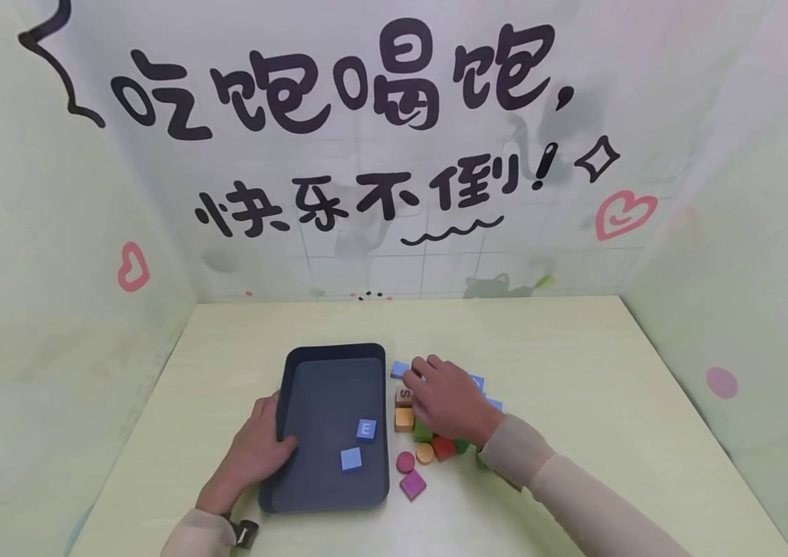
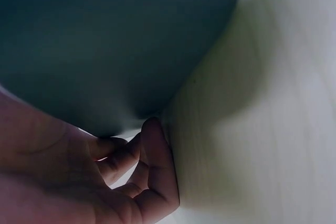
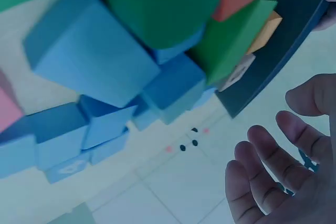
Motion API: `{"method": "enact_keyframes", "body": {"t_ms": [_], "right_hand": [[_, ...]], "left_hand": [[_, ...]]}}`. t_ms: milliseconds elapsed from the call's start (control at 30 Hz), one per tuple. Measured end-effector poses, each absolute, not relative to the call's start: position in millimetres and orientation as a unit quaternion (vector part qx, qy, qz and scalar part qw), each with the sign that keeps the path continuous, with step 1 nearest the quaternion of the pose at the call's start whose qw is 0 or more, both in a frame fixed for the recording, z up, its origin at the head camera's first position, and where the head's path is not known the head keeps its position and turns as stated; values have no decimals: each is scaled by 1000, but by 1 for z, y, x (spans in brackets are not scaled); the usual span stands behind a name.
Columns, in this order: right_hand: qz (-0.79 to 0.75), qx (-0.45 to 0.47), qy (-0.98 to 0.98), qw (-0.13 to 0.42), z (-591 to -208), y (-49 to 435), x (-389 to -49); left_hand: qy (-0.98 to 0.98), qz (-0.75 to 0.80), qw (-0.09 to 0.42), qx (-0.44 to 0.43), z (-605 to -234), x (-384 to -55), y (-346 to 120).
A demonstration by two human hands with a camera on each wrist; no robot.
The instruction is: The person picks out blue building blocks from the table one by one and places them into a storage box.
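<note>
A dark grey tray (image 1: 324,402) lies on the table, and my left hand (image 1: 254,449) grips its left side with the thumb over the rim. In the left wrist view, curled fingers (image 2: 157,177) sit low against the tray's outer wall. Two blue blocks are in the tray, one lettered E (image 1: 366,429) and one plain-faced (image 1: 350,459). My right hand (image 1: 445,398) is over the block pile beside the tray, fingertips close to a blue block (image 1: 400,369). The right wrist view shows its fingers (image 3: 268,142) loosely bent, holding nothing.
Right of the tray are a wooden block marked S (image 1: 404,397), a yellow-orange block (image 1: 404,420), a red block (image 1: 444,448), green and blue blocks, and two round pieces. A magenta block (image 1: 413,485) lies nearest the front. Printed cloth walls (image 1: 394,267) border the table (image 1: 554,333).
</note>
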State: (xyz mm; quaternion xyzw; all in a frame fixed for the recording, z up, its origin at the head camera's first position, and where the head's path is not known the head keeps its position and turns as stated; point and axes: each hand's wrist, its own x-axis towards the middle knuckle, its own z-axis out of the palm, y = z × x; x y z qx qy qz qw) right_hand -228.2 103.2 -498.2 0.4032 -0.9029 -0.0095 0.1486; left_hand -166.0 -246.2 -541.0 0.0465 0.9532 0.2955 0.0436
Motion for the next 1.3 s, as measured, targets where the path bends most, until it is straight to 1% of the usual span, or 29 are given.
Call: {"method": "enact_keyframes", "body": {"t_ms": [300, 433, 800, 1133, 1300], "right_hand": [[-4, 385, -917, 102, -511, 120, -227], [-3, 381, -920, 90, -518, 125, -227], [3, 375, -923, 86, -530, 131, -227], [1, 364, -929, 60, -536, 131, -227], [0, 360, -931, 60, -538, 130, -227]], "left_hand": [[953, 295, 44, 46, -541, -166, -246], [953, 296, 44, 45, -541, -166, -246], [953, 297, 43, 47, -540, -166, -245], [952, 299, 43, 45, -542, -166, -246], [951, 302, 42, 46, -541, -165, -245]]}}
